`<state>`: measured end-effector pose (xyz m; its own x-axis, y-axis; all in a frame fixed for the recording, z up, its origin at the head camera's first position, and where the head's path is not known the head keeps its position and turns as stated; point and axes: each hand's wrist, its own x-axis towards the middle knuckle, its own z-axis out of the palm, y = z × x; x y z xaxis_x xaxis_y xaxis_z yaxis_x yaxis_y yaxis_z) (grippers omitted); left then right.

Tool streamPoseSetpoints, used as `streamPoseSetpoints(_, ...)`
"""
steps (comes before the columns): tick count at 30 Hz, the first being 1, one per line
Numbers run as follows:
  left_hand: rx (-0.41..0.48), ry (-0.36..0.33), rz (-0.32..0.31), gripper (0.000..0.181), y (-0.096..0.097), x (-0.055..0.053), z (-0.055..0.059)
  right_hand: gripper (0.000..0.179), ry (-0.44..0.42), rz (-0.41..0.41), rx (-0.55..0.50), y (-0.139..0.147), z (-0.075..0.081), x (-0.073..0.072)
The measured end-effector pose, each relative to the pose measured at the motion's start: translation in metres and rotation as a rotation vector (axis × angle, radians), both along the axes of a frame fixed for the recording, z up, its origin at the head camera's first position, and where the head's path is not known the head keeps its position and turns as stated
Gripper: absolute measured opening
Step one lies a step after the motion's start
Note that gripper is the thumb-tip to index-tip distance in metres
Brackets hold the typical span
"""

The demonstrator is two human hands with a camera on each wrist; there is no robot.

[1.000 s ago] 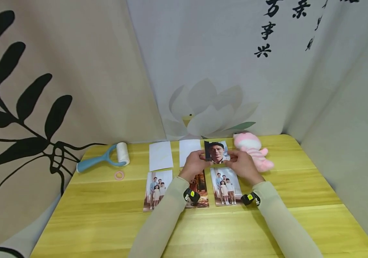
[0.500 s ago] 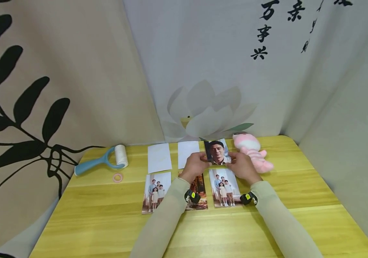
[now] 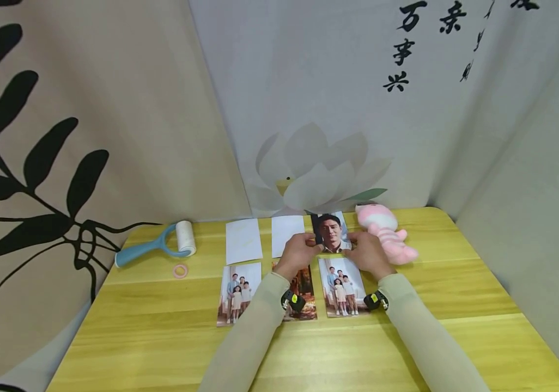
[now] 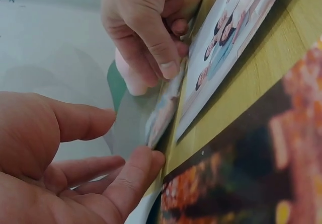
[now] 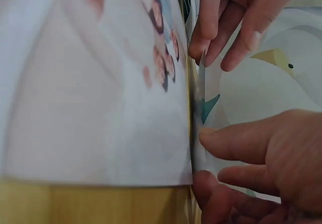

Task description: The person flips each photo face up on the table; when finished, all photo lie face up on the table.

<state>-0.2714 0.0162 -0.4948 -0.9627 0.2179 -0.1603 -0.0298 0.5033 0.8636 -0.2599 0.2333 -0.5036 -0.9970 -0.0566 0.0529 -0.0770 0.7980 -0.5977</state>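
A portrait photo (image 3: 330, 231) lies at the back of the table, between both hands. My left hand (image 3: 298, 253) is at its left edge; in the left wrist view its fingertips (image 4: 155, 158) touch the print, while the thumb stands apart from it. My right hand (image 3: 370, 253) pinches the lower right corner with thumb (image 5: 214, 138) and finger. Just below lies a family photo (image 3: 343, 287). Under my left forearm an autumn-coloured photo (image 3: 305, 294) is partly hidden. Another family photo (image 3: 237, 288) lies further left, partly covered by the sleeve.
Two white cards (image 3: 243, 241) lie in the back row, left of the portrait. A pink plush toy (image 3: 384, 234) sits beside my right hand. At the left are a blue-handled lint roller (image 3: 154, 247) and a pink ring (image 3: 180, 271). A printed curtain (image 3: 309, 109) hangs behind the table.
The portrait photo has settled slightly lower, nearer the family photo below it, with both hands staying at its sides. The view has shifted a little. Other things lie as before.
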Motion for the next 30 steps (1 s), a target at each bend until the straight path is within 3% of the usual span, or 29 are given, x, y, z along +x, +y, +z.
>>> streamPoseSetpoints(5, 0.017, -0.01, -0.012, 0.05, -0.004, 0.002, 0.0, 0.055, 0.005, -0.003, 0.021, -0.002, 0.002, 0.003)
streamPoseSetpoints(9, 0.042, 0.026, -0.008, 0.046, -0.01, 0.001, 0.001, 0.052, 0.023, -0.005, 0.022, -0.006, 0.005, 0.005)
streamPoseSetpoints(17, 0.139, 0.067, -0.017, 0.041, -0.034, -0.003, 0.006, 0.044, 0.066, 0.023, -0.056, -0.027, 0.018, 0.006)
streamPoseSetpoints(21, 0.134, 0.07, -0.008, 0.042, -0.049, -0.007, 0.008, 0.039, 0.083, 0.044, -0.068, -0.042, 0.019, 0.0)
streamPoseSetpoints(30, 0.06, 0.058, 0.081, 0.052, -0.08, -0.011, 0.005, 0.038, 0.098, 0.097, -0.106, -0.075, 0.01, -0.011)
